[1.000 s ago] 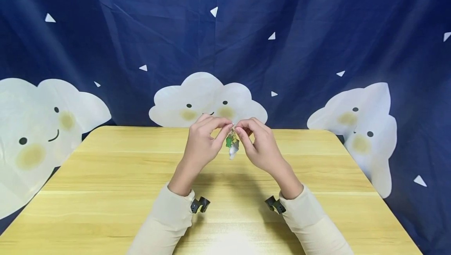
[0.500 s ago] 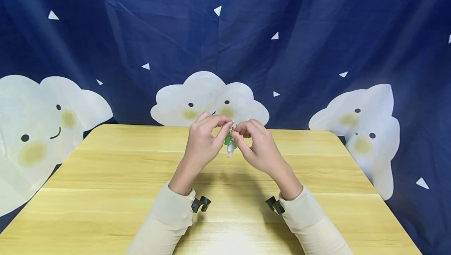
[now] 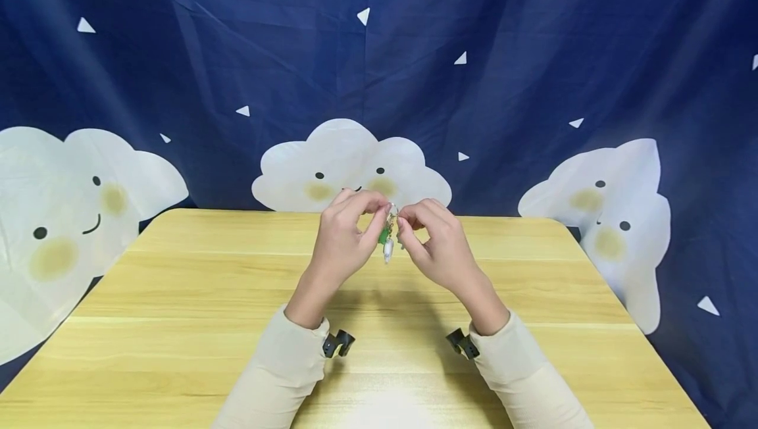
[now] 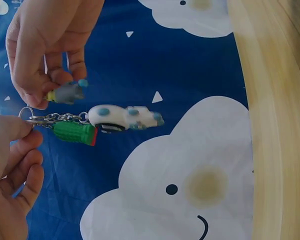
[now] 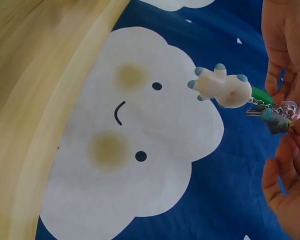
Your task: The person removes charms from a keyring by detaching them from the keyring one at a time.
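Observation:
Both hands meet above the far part of the table, around a keyring with small charms. My left hand (image 3: pixel 340 235) pinches the metal ring (image 4: pixel 25 113) between thumb and forefinger. From it hang a white charm with blue-tipped nubs (image 4: pixel 110 116) and a ribbed green charm with a red end (image 4: pixel 74 133), on short chains. My right hand (image 3: pixel 438 241) pinches the yellow end of a grey charm with a blue tip (image 4: pixel 67 93), held a little apart from the others. The right wrist view shows this grey charm (image 5: pixel 276 122) overlapping the chains.
The light wood table (image 3: pixel 195 343) spreads below the hands. Behind it hangs a dark blue curtain (image 3: pixel 284 54) printed with white clouds and triangles. Small black cameras (image 3: pixel 339 343) sit at both cream sleeve cuffs.
The right fingers shifted toward the left hand, then back right with the grey charm. The charms, bunched together earlier, now hang more apart, and the ring shows between the hands.

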### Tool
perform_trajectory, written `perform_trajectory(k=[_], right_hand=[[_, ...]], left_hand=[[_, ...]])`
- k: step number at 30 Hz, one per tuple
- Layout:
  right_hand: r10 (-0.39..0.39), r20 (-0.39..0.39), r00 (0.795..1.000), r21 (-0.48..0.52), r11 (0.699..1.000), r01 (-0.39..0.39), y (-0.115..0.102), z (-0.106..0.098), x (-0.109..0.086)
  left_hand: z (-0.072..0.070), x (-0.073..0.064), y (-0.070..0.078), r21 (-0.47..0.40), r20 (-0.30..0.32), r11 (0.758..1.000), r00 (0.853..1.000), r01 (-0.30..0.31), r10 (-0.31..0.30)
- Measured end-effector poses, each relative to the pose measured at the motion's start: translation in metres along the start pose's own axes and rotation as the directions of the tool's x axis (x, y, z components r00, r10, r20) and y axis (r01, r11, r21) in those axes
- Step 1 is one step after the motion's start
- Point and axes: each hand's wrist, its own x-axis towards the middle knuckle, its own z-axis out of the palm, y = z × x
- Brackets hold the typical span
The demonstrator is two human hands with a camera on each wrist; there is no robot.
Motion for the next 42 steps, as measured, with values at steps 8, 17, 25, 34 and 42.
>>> perform_trajectory(k=[8,17,25,34,42], right_hand=[[-0.006,-0.060,0.998,0.016,1.000,0.007,0.000,-0.002,0.001],[-0.017,-0.028,0.999,0.025,1.000,0.018,-0.001,-0.004,0.001],[-0.005,0.026,1.000,0.057,0.998,0.003,0.000,-0.007,0.001],[0.159,0.137,0.978,0.169,0.969,-0.181,0.003,-0.015,0.002],[0.250,0.204,0.946,0.222,0.930,-0.294,0.003,-0.018,0.002]], left_hand=[[0.003,-0.002,0.001,-0.015,0.076,0.999,0.997,0.030,-0.029],[0.000,-0.003,-0.001,-0.036,0.153,0.997,0.986,0.065,-0.059],[-0.002,-0.002,-0.003,-0.050,0.220,0.994,0.972,0.095,-0.082],[-0.008,0.000,-0.007,-0.078,0.269,0.997,0.963,0.019,0.002],[-0.011,0.003,-0.010,-0.130,0.280,0.989,0.954,-0.075,0.109]])
